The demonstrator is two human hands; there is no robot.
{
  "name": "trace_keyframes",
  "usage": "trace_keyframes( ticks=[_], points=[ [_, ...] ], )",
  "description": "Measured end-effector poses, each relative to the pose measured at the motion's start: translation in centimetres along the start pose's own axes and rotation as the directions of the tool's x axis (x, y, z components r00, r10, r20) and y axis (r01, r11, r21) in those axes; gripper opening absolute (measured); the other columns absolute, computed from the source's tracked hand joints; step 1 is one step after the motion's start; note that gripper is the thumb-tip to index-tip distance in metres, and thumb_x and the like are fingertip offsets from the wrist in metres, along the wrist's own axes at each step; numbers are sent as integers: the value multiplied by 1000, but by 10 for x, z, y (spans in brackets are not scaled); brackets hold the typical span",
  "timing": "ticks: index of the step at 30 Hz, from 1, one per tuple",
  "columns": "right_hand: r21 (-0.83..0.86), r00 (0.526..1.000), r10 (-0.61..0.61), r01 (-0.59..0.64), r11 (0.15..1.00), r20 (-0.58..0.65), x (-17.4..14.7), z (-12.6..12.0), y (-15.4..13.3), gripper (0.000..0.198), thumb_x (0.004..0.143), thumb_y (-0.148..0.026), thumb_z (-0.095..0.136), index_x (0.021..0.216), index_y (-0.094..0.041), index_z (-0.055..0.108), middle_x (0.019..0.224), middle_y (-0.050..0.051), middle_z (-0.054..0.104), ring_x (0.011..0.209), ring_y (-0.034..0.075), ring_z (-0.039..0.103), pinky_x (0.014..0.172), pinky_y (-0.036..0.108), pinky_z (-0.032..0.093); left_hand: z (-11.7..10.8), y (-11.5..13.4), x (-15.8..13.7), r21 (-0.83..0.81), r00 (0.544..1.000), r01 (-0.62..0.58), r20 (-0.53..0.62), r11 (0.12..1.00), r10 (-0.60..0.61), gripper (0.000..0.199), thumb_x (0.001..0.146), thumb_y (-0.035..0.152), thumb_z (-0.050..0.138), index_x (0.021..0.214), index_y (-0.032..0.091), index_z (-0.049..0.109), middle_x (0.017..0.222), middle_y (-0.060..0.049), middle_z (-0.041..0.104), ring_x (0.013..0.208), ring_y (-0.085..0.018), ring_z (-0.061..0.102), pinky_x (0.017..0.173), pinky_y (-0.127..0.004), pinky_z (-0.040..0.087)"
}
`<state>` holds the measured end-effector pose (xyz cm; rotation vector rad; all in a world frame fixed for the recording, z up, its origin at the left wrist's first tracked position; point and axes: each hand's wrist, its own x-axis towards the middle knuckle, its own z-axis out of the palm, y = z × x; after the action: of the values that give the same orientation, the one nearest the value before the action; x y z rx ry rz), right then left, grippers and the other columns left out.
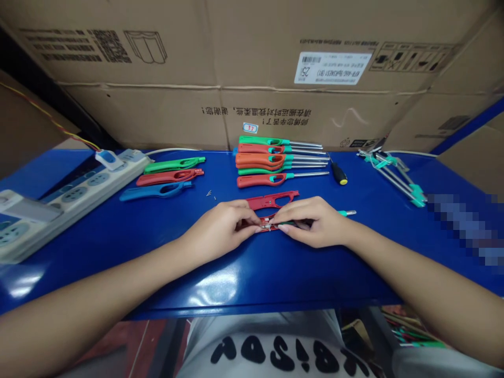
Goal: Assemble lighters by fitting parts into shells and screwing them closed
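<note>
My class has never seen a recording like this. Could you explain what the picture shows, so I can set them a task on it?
There is no machine here: these are a person's own bare left hand and right hand. The single picture comes from a camera worn on the head, looking forward and down. Both hands meet at a red casing, fingers on its inner parts; exactly what each grips is too small to tell. Just beyond lies another red casing half. Farther back on the blue table are long-nosed lighters and a screwdriver. To the left are three coloured casings and a power strip; to the right, metal rods with green ends.
</note>
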<state>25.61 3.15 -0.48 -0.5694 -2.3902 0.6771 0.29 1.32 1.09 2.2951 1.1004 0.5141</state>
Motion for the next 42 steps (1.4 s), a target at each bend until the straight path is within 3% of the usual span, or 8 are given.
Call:
trace_keyframes(
  ticks=[5, 13, 18, 21, 25, 37, 39, 42],
  points=[
    [-101, 998, -70, 70, 992, 9, -2, 0, -2, 23, 92, -17, 63, 111, -18, 75, 105, 6, 80, 97, 16, 75, 88, 25, 58, 2, -4, 2, -96, 1000, 19, -9, 995, -20, 9, 91, 18, 69, 92, 19, 78, 87, -2, 70, 69, -11, 61, 65, -23, 47],
    [-108, 996, -81, 84, 991, 31, -3, 1, -1, 24, 91, -17, 62, 113, -20, 73, 107, 4, 79, 99, 15, 75, 89, 25, 59, 1, -4, 4, -141, 998, 67, 0, 988, -68, 9, 88, 21, 70, 90, 17, 78, 80, -1, 68, 59, -9, 54, 56, -22, 43],
    [-95, 995, -75, 80, 992, 58, -4, 0, -1, 27, 92, -18, 61, 117, -21, 72, 111, 4, 78, 103, 16, 74, 92, 27, 58, -1, -4, 3, -113, 999, 28, -17, 993, -30, 10, 87, 22, 70, 90, 18, 78, 81, -2, 69, 60, -10, 56, 58, -22, 45],
    [-87, 998, -61, 63, 994, 20, -3, 0, -1, 25, 92, -21, 62, 114, -20, 74, 107, 6, 79, 84, 14, 74, 77, 25, 59, -4, -3, 2, -114, 1000, 21, -5, 993, -22, 11, 88, 24, 70, 92, 19, 79, 85, -2, 73, 68, -12, 63, 62, -23, 48],
    [-14, 1000, 12, -13, 1000, -28, -3, 0, 1, 24, 92, -24, 63, 111, -16, 76, 102, 8, 79, 48, 6, 54, 45, 20, 46, -5, -2, 0, -84, 1000, -7, -15, 996, 5, 13, 90, 26, 70, 98, 20, 79, 92, -3, 74, 74, -13, 66, 66, -23, 49],
    [-17, 1000, 25, -25, 1000, 15, 0, 1, -2, 24, 94, -26, 60, 110, -18, 77, 98, 7, 79, 48, 6, 51, 48, 20, 45, -1, 0, 1, -97, 1000, 0, -8, 995, -1, 10, 92, 22, 68, 93, 19, 78, 88, -2, 72, 69, -12, 63, 63, -23, 48],
    [-42, 1000, 8, -7, 999, 14, -1, 1, -2, 24, 94, -25, 60, 111, -19, 76, 101, 6, 79, 52, 7, 57, 51, 21, 49, 0, -2, 1, -87, 1000, 7, -5, 996, -7, 9, 91, 22, 69, 92, 19, 78, 88, -2, 72, 69, -12, 63, 64, -23, 47],
    [-75, 998, -62, 62, 995, 14, -3, 2, -1, 23, 93, -21, 61, 111, -18, 75, 105, 6, 79, 78, 13, 73, 71, 22, 58, 1, -3, 0, -81, 1000, 6, -12, 997, -7, 7, 91, 22, 70, 92, 19, 77, 88, -2, 71, 69, -11, 62, 65, -23, 47]
  ],
)
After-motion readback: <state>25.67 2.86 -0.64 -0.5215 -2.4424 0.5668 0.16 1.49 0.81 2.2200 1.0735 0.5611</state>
